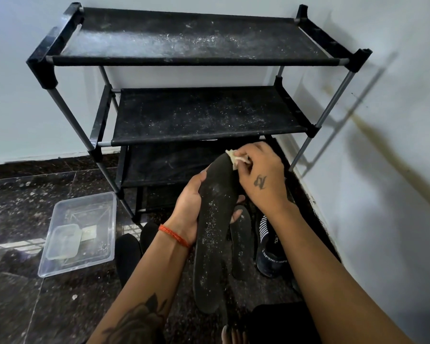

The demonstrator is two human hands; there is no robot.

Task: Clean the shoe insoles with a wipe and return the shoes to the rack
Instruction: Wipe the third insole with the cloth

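Centre frame: left hand (188, 207) grips dusty insole (215, 227); right hand (261, 175) pinches wipe (236, 157) at its tip. Wiping barely begun; rack (184, 60) empty; shoe (268, 247) unshelved.

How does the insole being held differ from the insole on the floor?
The held insole is up off the ground, gripped by the left hand while the right hand rubs a wipe on its tip. The floor insole lies flat, untouched. The held one shows heavier white specks. Both are black.
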